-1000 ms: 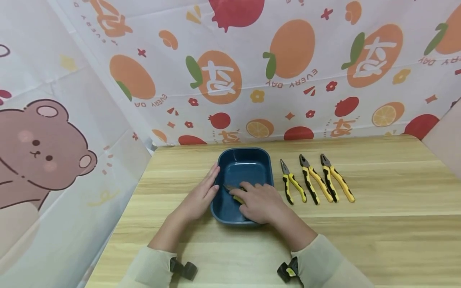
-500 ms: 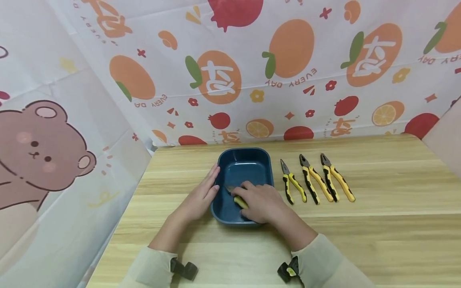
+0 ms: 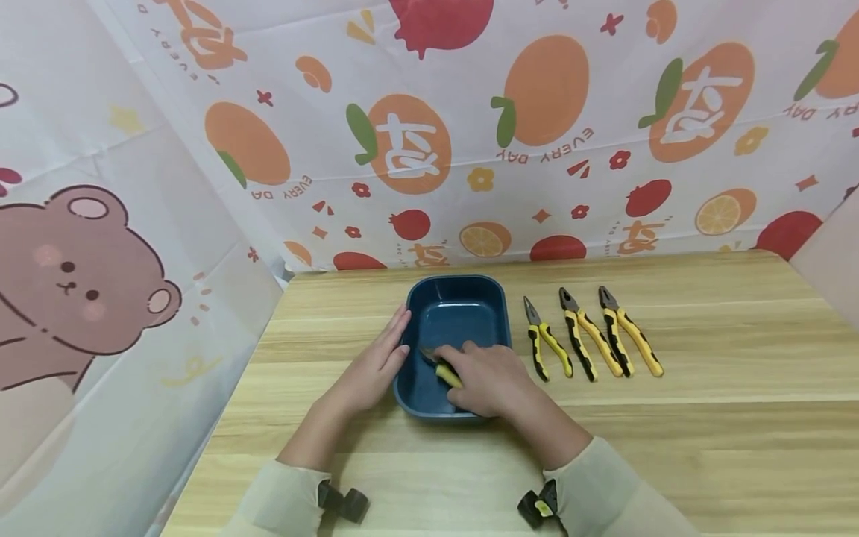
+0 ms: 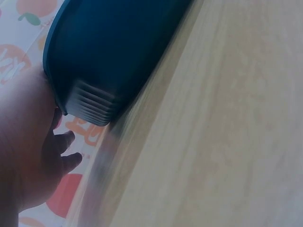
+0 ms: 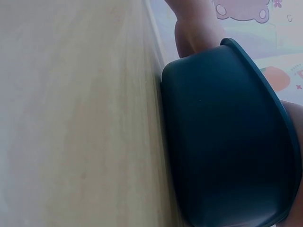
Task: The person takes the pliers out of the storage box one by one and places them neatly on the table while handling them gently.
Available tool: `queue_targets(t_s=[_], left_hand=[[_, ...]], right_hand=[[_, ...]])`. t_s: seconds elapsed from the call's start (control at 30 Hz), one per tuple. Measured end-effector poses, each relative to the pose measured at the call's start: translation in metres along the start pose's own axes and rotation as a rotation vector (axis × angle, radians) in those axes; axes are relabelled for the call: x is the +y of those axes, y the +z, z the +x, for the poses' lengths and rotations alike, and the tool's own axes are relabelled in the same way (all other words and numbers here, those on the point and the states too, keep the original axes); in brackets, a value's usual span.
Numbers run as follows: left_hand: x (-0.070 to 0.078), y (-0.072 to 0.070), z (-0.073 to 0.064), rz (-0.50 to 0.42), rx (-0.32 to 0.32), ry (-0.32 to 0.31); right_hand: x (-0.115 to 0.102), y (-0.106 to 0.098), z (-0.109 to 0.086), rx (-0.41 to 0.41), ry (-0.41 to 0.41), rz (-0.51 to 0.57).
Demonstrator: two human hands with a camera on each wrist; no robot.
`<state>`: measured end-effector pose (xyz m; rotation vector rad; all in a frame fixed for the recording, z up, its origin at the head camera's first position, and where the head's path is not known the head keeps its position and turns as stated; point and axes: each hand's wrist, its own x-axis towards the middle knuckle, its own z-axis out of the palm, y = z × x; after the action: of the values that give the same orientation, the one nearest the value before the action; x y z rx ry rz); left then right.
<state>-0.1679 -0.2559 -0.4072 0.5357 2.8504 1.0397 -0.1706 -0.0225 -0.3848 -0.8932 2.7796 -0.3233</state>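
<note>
A dark blue rectangular tray [image 3: 456, 322] rests on the wooden table. Inside it, my right hand [image 3: 488, 379] grips a pair of pliers with a dark metal head and a yellow handle [image 3: 448, 375]; my fingers hide part of them. My left hand [image 3: 373, 367] lies along the tray's left side, fingers fairly straight and touching the rim. In the left wrist view, that hand [image 4: 28, 142] is beside the tray's outer wall [image 4: 94, 101]. The tray's wall [image 5: 222, 137] blocks the pliers from the right wrist view.
Right of the tray, long-nose pliers [image 3: 552, 350] and two more yellow-and-black pliers [image 3: 597, 341] [image 3: 634, 341] lie in a row on the table [image 3: 738, 358]. A fruit-printed cloth [image 3: 470, 134] hangs behind, and a bear-printed cloth [image 3: 80, 268] hangs at left.
My right fingers have curled further round the pliers, whose yellow handle has turned a little and shows more. My left hand and the tray have stayed put.
</note>
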Motion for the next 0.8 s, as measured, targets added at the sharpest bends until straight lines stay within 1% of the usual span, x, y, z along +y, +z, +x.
queue_targets(t_s=[0.13, 0.33, 0.5, 0.63, 0.8], left_hand=[[0.0003, -0.0008, 0.0009, 0.000, 0.003, 0.000], [0.0012, -0.0023, 0.0017, 0.011, -0.004, 0.001], [0.0029, -0.0051, 0.0010, 0.009, 0.010, 0.009], [0.0013, -0.0040, 0.0008, 0.017, 0.018, 0.026], [0.0003, 0.0000, -0.0007, 0.016, 0.011, 0.031]], right_hand=[[-0.0003, -0.0004, -0.0001, 0.033, 0.019, 0.002], [-0.0023, 0.0007, -0.0011, 0.135, 0.080, 0.063], [-0.0029, 0.0011, -0.0016, 0.209, 0.094, 0.098], [-0.0019, 0.0022, -0.0019, 0.227, 0.082, 0.107], [0.0000, 0.0048, -0.0046, 0.241, 0.080, 0.146]])
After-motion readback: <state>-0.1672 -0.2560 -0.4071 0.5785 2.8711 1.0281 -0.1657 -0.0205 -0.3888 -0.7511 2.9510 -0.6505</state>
